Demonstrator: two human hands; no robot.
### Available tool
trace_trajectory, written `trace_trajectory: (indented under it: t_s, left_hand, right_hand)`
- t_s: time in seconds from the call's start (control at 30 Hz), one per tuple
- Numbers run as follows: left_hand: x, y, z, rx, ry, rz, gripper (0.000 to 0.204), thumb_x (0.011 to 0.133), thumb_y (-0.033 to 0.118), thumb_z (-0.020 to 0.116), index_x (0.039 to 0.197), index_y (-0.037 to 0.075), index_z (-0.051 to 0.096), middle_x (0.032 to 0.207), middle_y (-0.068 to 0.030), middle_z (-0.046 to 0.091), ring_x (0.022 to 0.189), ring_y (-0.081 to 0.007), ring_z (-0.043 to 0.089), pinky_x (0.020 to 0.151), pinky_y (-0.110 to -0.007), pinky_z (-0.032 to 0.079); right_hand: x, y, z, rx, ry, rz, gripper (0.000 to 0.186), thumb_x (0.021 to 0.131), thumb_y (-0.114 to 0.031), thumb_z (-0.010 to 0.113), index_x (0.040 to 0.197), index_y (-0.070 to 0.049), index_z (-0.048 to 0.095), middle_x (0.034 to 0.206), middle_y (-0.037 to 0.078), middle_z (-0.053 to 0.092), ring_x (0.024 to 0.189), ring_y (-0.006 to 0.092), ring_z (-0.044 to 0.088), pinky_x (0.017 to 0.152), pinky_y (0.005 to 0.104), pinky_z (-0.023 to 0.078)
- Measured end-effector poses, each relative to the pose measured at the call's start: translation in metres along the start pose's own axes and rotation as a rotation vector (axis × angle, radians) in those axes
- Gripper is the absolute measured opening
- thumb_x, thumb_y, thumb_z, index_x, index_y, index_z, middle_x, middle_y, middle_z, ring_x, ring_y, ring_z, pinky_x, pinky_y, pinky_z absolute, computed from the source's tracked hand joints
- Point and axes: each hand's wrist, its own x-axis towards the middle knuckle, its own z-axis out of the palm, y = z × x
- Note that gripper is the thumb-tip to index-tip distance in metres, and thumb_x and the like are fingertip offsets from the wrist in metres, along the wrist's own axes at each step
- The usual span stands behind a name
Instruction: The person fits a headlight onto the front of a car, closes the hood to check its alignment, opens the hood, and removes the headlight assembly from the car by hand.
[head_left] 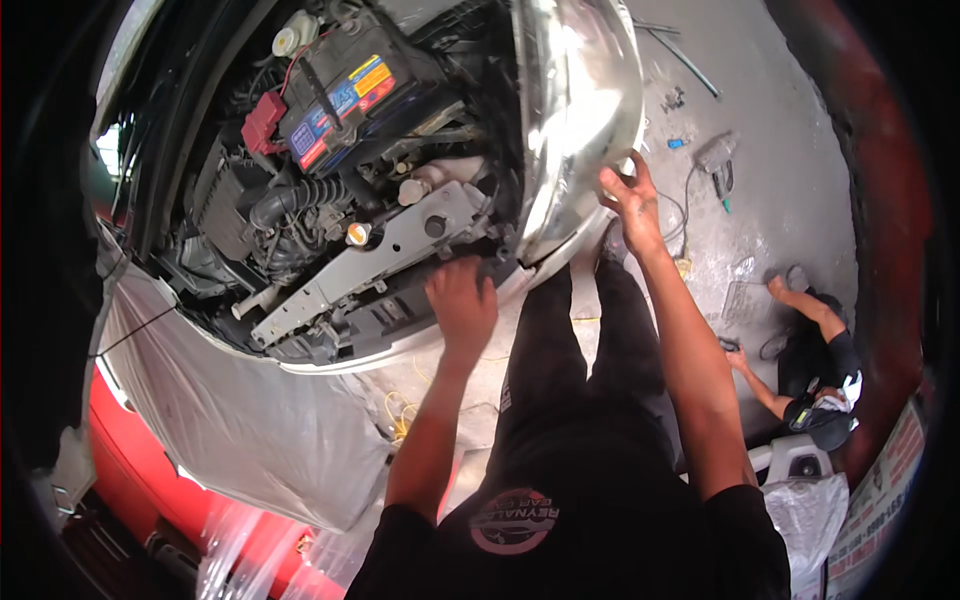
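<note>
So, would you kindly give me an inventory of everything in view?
Headlight: one, clear and silvery, car's front corner
Crossbar: one, grey, front of engine bay
Battery: one, black with multicoloured label, engine bay
Terminal cover: one, red, beside battery
Ribbed hose: one, black, engine bay
Other engine parts: too many to count, mixed
Hand tool: one, grey with green tip, floor at right
Sheeting: count unclear, grey, lower left
Bodywork: count unclear, red, lower left
Co-worker: one, dark clothes, right
Legs: two, dark trousers, centre
Left hand: one, bare, near crossbar
Right hand: one, bare, at headlight's edge
</note>
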Motion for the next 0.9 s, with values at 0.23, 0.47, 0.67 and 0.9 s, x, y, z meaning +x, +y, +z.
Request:
trace_trajectory:
  t_s: [0.23,0.47,0.67,0.9]
  left_hand:
    - [-0.01,0.01,-0.005,-0.068,-0.004,-0.001,0.046,0.082,0.015,0.061,0.127,0.002,0.057,0.12,-0.0166,0.058,0.121,-0.035,0.049,0.106,-0.051,0.031]
    - [-0.011,0.004,-0.008,-0.133,0.013,0.02,0.052,0.079,0.011,0.057,0.13,0.001,0.055,0.125,-0.0176,0.056,0.125,-0.0357,0.048,0.108,-0.051,0.031]
    - [-0.009,0.0,-0.008,-0.134,0.003,0.024,0.053,0.08,0.01,0.056,0.132,0.0,0.054,0.127,-0.019,0.056,0.126,-0.037,0.047,0.109,-0.051,0.031]
    - [-0.013,0.005,-0.012,-0.15,0.02,0.039,0.054,0.079,0.01,0.055,0.132,-0.002,0.053,0.128,-0.0206,0.056,0.127,-0.0384,0.047,0.111,-0.052,0.029]
  right_hand:
    - [0.008,0.009,-0.011,0.011,0.018,-0.004,0.101,0.083,-0.046,0.077,0.153,0.003,0.022,0.132,0.026,0.052,0.12,0.0352,0.056,0.099,0.0492,0.049]
    - [0.01,-0.003,-0.015,-0.052,-0.043,-0.031,0.115,0.081,-0.054,0.075,0.155,0.007,0.011,0.137,0.027,0.05,0.129,0.039,0.049,0.103,0.0526,0.045]
    - [0.003,-0.002,-0.001,-0.062,-0.014,0.0,0.115,0.081,-0.057,0.074,0.154,0.007,0.013,0.143,0.028,0.044,0.134,0.0421,0.044,0.106,0.0554,0.043]
    - [-0.001,-0.002,0.005,-0.039,-0.009,-0.051,0.114,0.082,-0.059,0.073,0.155,0.006,0.014,0.145,0.027,0.041,0.134,0.0434,0.043,0.107,0.0558,0.042]
